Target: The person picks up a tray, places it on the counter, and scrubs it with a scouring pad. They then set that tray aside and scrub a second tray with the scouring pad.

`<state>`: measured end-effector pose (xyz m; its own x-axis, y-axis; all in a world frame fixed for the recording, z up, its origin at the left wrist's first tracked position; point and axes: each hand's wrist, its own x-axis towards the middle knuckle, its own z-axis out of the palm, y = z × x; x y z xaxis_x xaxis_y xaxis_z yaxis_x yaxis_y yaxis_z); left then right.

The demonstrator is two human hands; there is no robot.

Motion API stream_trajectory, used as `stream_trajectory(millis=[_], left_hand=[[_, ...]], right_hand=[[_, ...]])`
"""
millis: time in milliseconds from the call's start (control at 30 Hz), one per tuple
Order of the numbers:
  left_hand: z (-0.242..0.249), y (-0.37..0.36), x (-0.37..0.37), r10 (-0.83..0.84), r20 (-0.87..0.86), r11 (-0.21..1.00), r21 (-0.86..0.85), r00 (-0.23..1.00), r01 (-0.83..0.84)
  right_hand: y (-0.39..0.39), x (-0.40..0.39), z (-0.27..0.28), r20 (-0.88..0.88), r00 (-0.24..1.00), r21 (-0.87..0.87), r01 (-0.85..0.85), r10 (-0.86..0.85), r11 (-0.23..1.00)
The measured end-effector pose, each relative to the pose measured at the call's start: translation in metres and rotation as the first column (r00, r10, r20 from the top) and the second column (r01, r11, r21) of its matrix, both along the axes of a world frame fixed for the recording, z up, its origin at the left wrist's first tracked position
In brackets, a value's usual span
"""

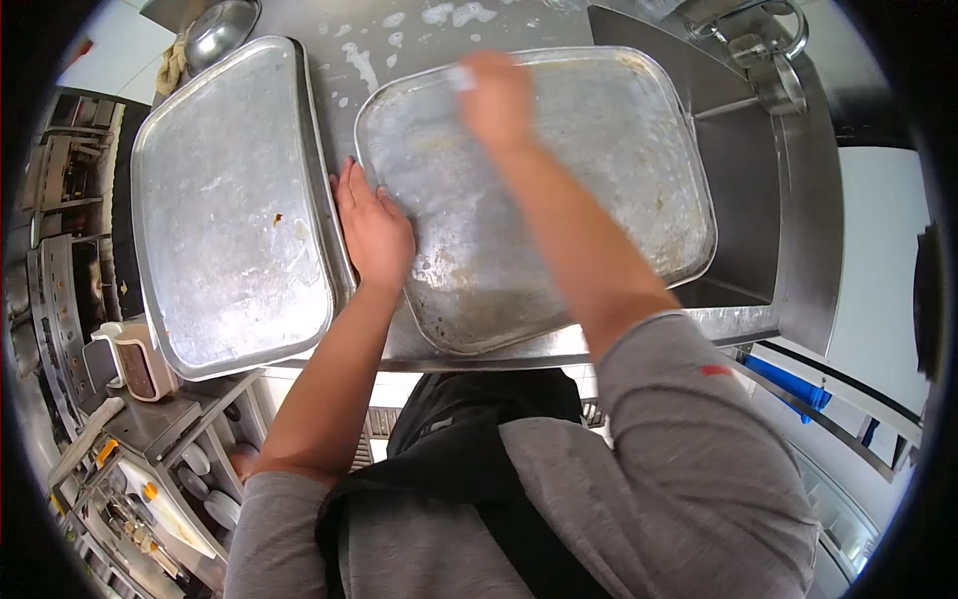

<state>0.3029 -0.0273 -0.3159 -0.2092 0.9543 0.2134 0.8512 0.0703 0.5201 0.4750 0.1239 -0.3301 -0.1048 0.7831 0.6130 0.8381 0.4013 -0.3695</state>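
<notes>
A large metal baking tray (pixel 599 150) lies tilted across the sink edge and the steel counter, with brownish stains on its surface. My right hand (pixel 496 105) is over its far left part, smeared by motion, fingers bent around something whose small white edge shows. My left hand (pixel 374 228) rests with fingers stretched out at the tray's left edge, in the gap beside a second metal tray (pixel 235 200). That tray lies at the left, with a small brown speck on it; another tray edge shows beneath its right side.
A sink basin (pixel 743 210) lies partly under the tray on the right, with a metal cup (pixel 776 85) at its far corner. A metal bowl (pixel 222 32) and a tan cloth (pixel 172 68) sit at far left. Foamy water spots the counter (pixel 419 45).
</notes>
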Motion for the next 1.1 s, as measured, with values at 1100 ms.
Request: stream_trajectory(millis=[1100], left_hand=[[0.004, 0.005, 0.003, -0.028, -0.053, 0.998, -0.054, 0.998, 0.025]], right_hand=[[0.036, 0.091, -0.002, -0.083, 0.905, -0.064, 0.413, -0.418, 0.908]])
